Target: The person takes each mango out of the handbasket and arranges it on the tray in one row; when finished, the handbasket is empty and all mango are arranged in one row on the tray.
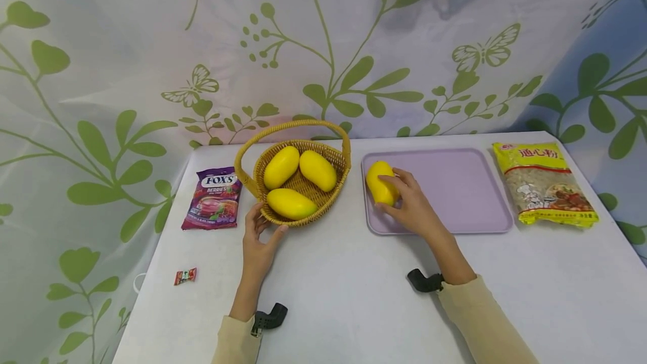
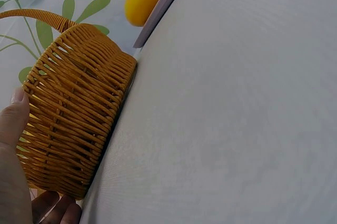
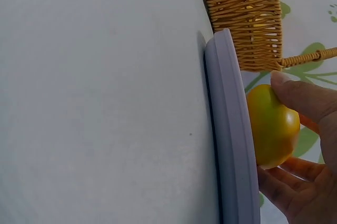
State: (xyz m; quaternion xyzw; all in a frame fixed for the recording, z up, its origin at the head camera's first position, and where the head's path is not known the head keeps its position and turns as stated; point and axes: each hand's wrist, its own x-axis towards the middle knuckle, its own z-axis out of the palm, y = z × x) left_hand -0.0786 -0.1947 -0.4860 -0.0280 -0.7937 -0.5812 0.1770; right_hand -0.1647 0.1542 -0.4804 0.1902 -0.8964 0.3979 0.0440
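Observation:
A yellow mango (image 1: 378, 180) lies at the left end of a lilac tray (image 1: 455, 192). My right hand (image 1: 415, 209) holds it from the right, thumb on the near side and fingers over the far side. In the right wrist view, the mango (image 3: 271, 129) sits just behind the tray's raised edge (image 3: 231, 129). To the left stands a wicker basket (image 1: 331, 200) with an arched handle and three mangoes inside. My left hand (image 1: 259, 251) grips the basket at its near left side. The left wrist view has the thumb at the rim and the fingertips partly hidden by the weave.
A purple candy bag (image 1: 214, 198) lies left of the basket, with a small wrapped candy (image 1: 185, 276) nearer me. Right of the tray lies a yellow pasta bag (image 1: 546, 184). A leaf-patterned curtain (image 1: 283, 72) hangs behind the white table (image 1: 343, 296).

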